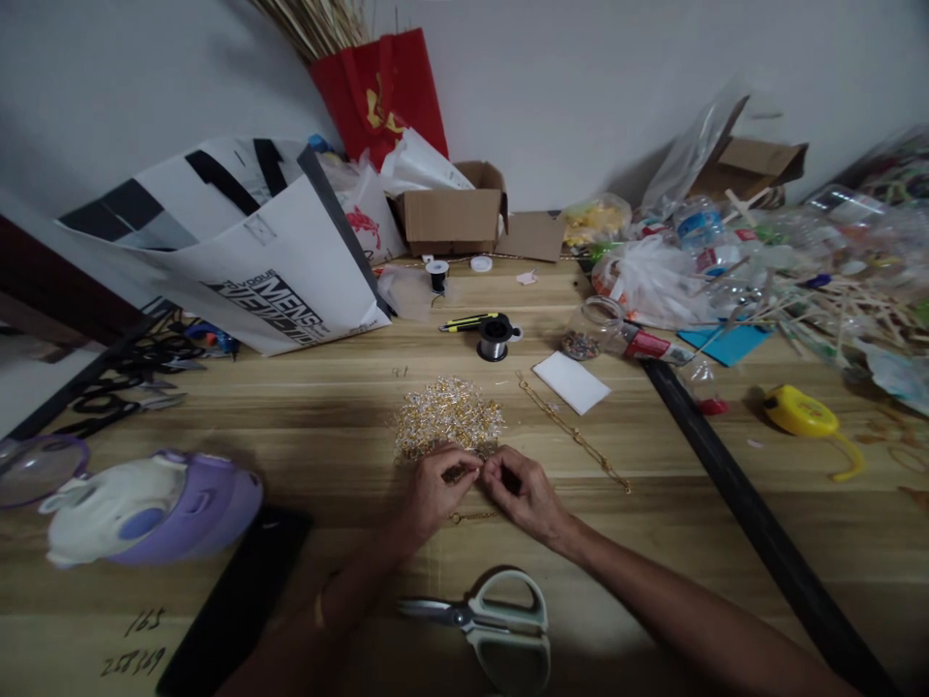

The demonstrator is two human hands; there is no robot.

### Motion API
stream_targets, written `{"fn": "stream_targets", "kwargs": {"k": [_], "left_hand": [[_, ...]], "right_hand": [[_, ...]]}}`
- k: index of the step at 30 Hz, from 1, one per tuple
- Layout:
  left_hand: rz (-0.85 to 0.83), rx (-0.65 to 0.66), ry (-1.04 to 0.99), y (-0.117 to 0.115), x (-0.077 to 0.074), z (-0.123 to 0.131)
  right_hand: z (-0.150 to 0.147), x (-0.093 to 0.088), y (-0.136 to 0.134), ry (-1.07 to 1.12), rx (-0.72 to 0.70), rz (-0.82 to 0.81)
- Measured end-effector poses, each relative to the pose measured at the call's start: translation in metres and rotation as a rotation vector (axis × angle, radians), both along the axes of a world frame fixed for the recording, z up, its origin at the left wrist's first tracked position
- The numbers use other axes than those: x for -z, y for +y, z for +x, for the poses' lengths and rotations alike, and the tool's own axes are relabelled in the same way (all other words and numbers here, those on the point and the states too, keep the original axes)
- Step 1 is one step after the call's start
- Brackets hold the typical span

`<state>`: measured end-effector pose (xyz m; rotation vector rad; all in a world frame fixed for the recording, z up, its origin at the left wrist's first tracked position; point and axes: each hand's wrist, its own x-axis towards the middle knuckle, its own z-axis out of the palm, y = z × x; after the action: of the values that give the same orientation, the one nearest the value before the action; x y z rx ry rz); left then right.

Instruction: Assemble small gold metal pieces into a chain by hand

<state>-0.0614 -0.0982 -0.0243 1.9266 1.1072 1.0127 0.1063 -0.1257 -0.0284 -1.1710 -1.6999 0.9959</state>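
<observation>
My left hand (pixel 434 492) and my right hand (pixel 524 494) meet fingertip to fingertip at the near edge of a pile of small gold and silver pins (pixel 448 416) on the wooden table (pixel 305 416). Both pinch something tiny and gold between thumb and forefinger; what exactly it is cannot be made out. A short gold chain piece (pixel 471 517) lies on the table just under my hands. A longer gold chain (pixel 573 434) runs diagonally to the right of the pile.
Scissors (pixel 488 620) lie near my forearms. A dark phone (pixel 236 600) and a purple-white device (pixel 149 505) sit at left. Wire spool (pixel 494 339), white card (pixel 571 381), glass jar (pixel 591 329), yellow tape measure (pixel 802 411) and a black bar (pixel 755 528) lie beyond; bags and boxes line the wall.
</observation>
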Motion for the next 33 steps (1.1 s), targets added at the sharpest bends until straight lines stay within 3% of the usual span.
{"fn": "stream_targets", "kwargs": {"k": [22,33], "left_hand": [[-0.143,0.006,-0.065,-0.0004,-0.0021,-0.0008],[-0.066,0.007,-0.017,-0.0007,-0.0029,0.0011]], "right_hand": [[0.0008,0.0024,0.0011,0.017,-0.009,-0.003],[0.0021,0.0057,0.0009,-0.031,-0.032,0.021]]}}
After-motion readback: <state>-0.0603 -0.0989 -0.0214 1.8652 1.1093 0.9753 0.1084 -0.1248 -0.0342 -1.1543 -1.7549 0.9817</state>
